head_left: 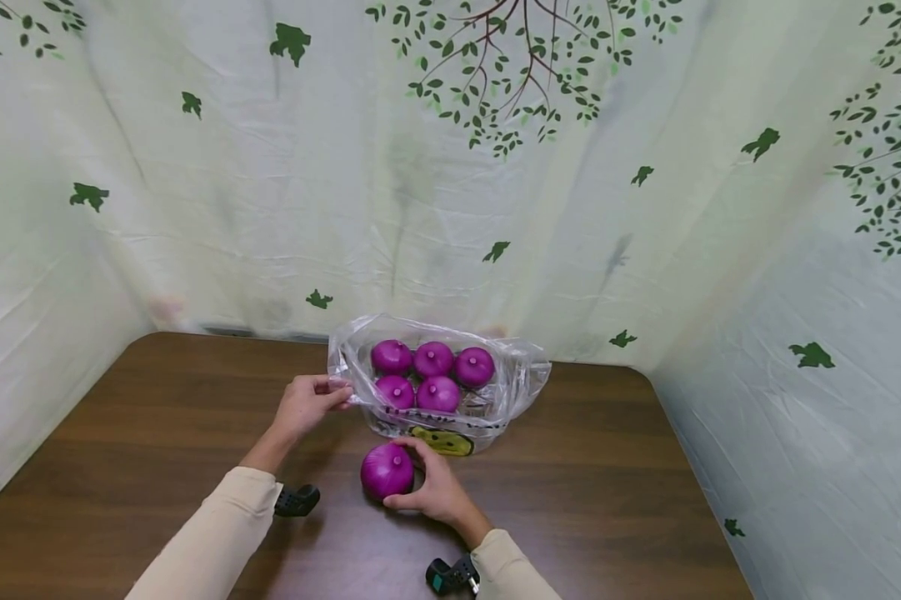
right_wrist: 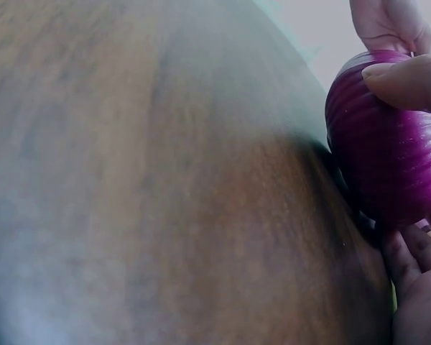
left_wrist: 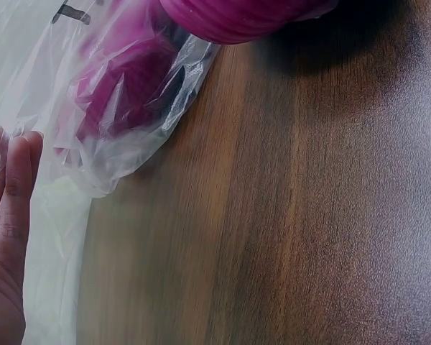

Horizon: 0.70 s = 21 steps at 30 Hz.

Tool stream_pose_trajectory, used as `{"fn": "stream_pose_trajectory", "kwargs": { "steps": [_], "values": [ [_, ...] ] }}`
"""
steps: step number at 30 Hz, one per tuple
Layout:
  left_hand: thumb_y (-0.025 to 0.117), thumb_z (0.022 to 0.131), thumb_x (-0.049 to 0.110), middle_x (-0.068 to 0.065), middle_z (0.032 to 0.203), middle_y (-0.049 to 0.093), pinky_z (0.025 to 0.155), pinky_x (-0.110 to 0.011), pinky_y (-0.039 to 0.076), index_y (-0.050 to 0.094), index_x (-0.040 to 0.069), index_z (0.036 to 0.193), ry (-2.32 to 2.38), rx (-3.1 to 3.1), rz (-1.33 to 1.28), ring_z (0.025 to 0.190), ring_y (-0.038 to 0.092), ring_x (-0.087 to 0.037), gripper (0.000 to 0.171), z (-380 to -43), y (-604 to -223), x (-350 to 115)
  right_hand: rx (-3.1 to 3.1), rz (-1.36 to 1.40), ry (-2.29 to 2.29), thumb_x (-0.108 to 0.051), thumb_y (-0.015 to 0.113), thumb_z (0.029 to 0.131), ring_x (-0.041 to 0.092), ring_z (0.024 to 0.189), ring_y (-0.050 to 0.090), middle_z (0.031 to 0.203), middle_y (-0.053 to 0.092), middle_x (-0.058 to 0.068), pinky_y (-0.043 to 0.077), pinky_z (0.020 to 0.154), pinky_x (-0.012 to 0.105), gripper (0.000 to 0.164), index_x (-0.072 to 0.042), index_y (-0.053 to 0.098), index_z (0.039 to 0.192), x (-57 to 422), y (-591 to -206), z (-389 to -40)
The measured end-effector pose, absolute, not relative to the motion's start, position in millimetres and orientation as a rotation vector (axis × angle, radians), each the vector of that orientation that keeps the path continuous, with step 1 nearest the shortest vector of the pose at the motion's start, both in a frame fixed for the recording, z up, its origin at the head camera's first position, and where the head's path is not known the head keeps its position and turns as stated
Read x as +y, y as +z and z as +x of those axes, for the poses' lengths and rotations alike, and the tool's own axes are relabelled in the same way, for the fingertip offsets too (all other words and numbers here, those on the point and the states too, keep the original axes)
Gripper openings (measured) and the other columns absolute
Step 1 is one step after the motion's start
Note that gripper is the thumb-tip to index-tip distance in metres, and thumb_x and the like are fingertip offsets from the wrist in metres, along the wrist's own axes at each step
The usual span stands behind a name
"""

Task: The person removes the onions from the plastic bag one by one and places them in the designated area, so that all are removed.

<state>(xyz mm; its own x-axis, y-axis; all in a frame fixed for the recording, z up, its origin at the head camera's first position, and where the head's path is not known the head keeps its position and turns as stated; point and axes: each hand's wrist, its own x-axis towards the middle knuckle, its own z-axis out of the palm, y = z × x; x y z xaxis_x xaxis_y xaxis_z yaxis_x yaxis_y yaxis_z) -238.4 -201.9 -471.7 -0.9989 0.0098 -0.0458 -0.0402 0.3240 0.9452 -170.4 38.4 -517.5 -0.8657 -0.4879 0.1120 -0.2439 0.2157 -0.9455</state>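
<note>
A clear plastic bag (head_left: pixel 523 383) stands open near the table's back edge, with several round, ribbed purple balls (head_left: pixel 432 359) in two rows inside. My left hand (head_left: pixel 305 409) pinches the left edge of its mouth between thumb and fingers. In front of the bag, another purple ball (head_left: pixel 387 472) with a small pale nub on top is held by my right hand (head_left: pixel 437 485), thumb and fingers curved around its right side. The right wrist view shows this ball's ridged side (right_wrist: pixel 388 151) close to the table, a thumb across it.
The brown wooden table (head_left: pixel 585 500) has rounded back corners. Pale curtains (head_left: pixel 435 200) with printed leaves and branches hang behind it and at both sides. A yellow patch with dark marks (head_left: pixel 442 441) shows on the bag's front.
</note>
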Motion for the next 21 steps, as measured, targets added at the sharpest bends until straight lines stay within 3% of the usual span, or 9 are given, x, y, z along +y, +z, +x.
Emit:
{"fn": "stream_pose_trajectory", "kwargs": {
  "steps": [6,21],
  "values": [
    [0.065,0.093,0.010,-0.017,0.092,0.071,0.079,-0.038,0.058,0.065,-0.012,0.110,1.784,2.530,-0.030,0.083,0.070,-0.027,0.028,-237.7,-470.9,-201.8,2.310,-0.692,-1.667,-0.004,0.086,0.067,0.023,0.118,0.054,0.128,0.058,0.007,0.043,0.099,0.032,0.077,-0.010,0.049,0.134,38.1,-541.3,-179.9],
    [0.065,0.092,0.008,-0.020,0.094,0.071,0.079,-0.038,0.058,0.064,-0.014,0.111,1.789,2.529,-0.015,0.081,0.071,-0.024,0.028,-239.0,-470.9,-199.6,2.296,-0.718,-1.665,-0.011,0.088,0.067,0.018,0.120,0.052,0.130,0.056,0.004,0.043,0.100,0.033,0.081,-0.011,0.048,0.137,40.6,-543.4,-181.0]
  ]
}}
